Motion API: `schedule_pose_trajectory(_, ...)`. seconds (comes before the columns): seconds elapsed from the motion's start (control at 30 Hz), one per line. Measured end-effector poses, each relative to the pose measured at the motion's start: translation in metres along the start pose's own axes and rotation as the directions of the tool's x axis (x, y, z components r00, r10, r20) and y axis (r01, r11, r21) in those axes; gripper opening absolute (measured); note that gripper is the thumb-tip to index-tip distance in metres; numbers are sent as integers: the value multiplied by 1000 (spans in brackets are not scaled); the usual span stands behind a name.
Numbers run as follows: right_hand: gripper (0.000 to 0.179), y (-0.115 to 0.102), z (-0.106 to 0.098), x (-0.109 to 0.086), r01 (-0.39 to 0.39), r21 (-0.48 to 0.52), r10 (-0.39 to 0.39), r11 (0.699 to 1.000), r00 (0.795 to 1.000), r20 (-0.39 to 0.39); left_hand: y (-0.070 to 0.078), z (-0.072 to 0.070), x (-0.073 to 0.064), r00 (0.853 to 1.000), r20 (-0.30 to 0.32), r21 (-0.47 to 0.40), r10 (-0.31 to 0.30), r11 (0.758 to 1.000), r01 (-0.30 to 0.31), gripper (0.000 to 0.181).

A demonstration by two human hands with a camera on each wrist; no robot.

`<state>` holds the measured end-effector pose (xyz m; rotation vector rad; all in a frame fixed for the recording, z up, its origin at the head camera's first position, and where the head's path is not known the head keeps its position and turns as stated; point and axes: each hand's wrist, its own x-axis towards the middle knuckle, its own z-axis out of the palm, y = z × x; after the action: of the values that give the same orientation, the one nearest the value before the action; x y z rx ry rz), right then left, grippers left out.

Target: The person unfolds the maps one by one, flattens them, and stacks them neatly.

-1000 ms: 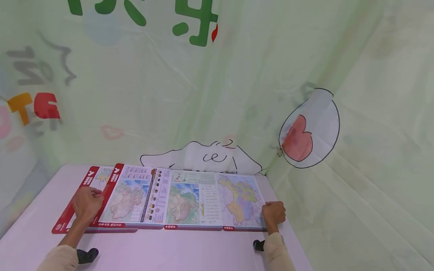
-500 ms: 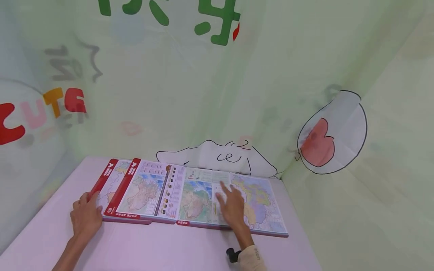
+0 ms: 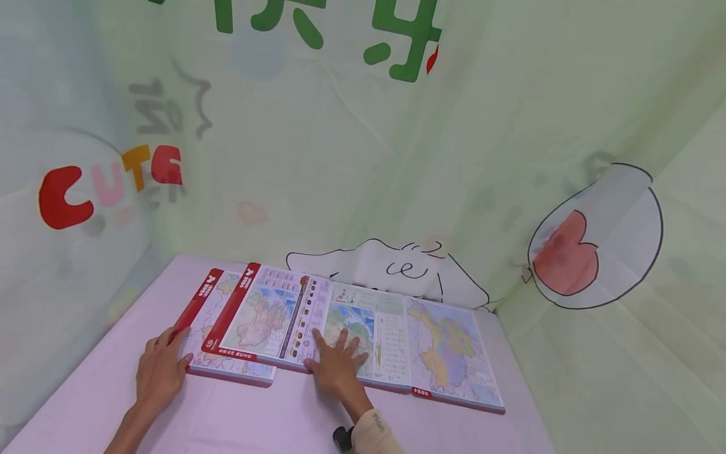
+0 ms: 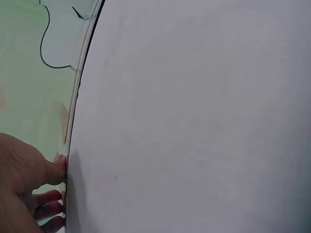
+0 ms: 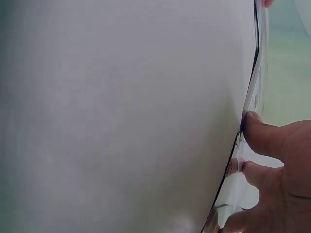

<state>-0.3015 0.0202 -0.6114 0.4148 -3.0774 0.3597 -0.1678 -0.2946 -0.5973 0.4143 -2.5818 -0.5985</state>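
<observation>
Since a second ago, the right hand (image 3: 337,364) has been moved from the right end of the row of map panels (image 3: 392,343) toward its middle, and more of the lower map (image 3: 198,328) is exposed along the near edge. A pale green curtain (image 3: 363,157) is hung behind the table (image 3: 244,416), where the lower map is partly covered by the panels. The panels are touched by widely spread right fingers; the lower map's near left corner is touched by the left hand (image 3: 161,369), its thumb held apart from the fingers

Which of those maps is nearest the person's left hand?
The leftmost map, at whose red left edge the left hand rests. A red-edged map overlaps it; the other maps lie farther right.
</observation>
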Motion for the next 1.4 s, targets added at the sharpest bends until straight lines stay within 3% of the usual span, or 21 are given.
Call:
schedule_pose_trajectory(0.27, 73, 2, -3, 6, 0, 42, -1, 999, 1000, 15, 5, -10, -19, 988, 106, 62, -113, 992, 107, 75)
schedule_pose_trajectory(0.4, 72, 0, -6, 4, -28, 96, 36, 995, 996, -79, 6, -14, -18, 987, 114, 42, -113, 993, 109, 78)
schedule_pose_trajectory(0.47, 64, -8, -20, -3, -40, 218, 78, 975, 982, -170, 5, -19, -15, 988, 105, 30, -110, 994, 107, 79)
schedule_pose_trajectory(0.53, 48, -21, -40, -15, -35, 384, 133, 923, 964, -231, 5, -27, -10, 991, 91, 24, -98, 995, 97, 79)
schedule_pose_trajectory(0.6, 29, -35, -56, -30, -15, 553, 162, 833, 963, -218, 6, -36, -2, 993, 81, 6, -88, 996, 87, 78)
schedule_pose_trajectory(0.7, 17, -54, -69, -55, -79, 751, 148, 656, 989, -25, 7, -47, 11, 988, 129, -31, -86, 995, 91, 75)
schedule_pose_trajectory(0.8, 12, -69, -73, -74, -205, 824, 85, 528, 978, 189, 7, -53, 21, 965, 240, -60, -108, 990, 126, 75)
schedule_pose_trajectory(0.9, 26, -82, -78, -83, -292, 826, 55, 483, 951, 304, 5, -56, 28, 940, 320, -61, -114, 988, 140, 76)
schedule_pose_trajectory(1.03, 43, -91, -85, -84, -397, 803, 57, 445, 907, 417, -2, -55, 35, 928, 351, -47, -123, 988, 149, 76)
schedule_pose_trajectory(1.17, 38, -94, -80, -83, -452, 820, 30, 352, 881, 472, -13, -57, 39, 911, 391, -43, -135, 985, 164, 72)
schedule_pose_trajectory(1.3, 20, -91, -69, -83, -424, 864, -16, 271, 896, 444, -26, -68, 46, 878, 449, -47, -166, 977, 209, 64)
schedule_pose_trajectory(1.4, 16, -83, -60, -85, -394, 884, -15, 252, 912, 411, -36, -79, 47, 829, 527, -119, -187, 950, 290, 58)
